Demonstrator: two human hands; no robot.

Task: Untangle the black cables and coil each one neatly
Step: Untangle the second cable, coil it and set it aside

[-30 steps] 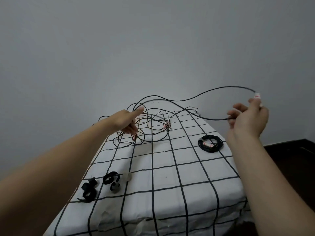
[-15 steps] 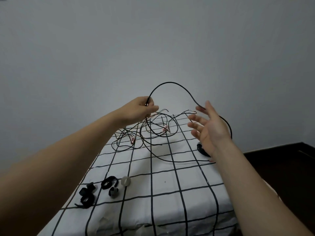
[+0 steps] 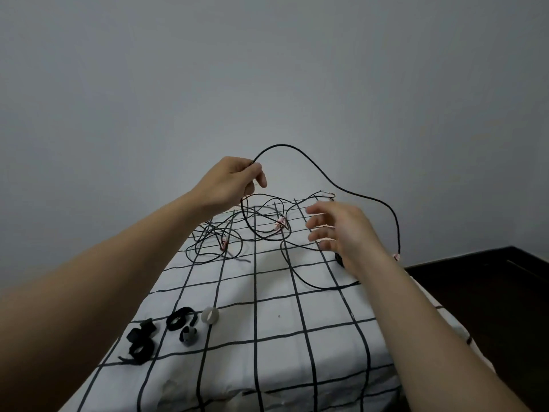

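1. Black cable [image 3: 282, 146]: pinched between thumb and fingers of my left hand [image 3: 234, 182]; it arches up and rightward, and its pink-tagged end hangs beyond my right wrist.
2. Right hand [image 3: 341, 230]: fingers spread, holding nothing, above the cloth.
3. Remaining cable tangle [image 3: 237, 231]: lies at the far end of the gridded tablecloth [image 3: 276, 316].
4. Black straps [image 3: 142, 343] and white ring [image 3: 210, 315]: near-left on the cloth.

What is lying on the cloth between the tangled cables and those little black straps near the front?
Nothing. In the head view, only bare checked cloth separates the tangled cables from the black straps.
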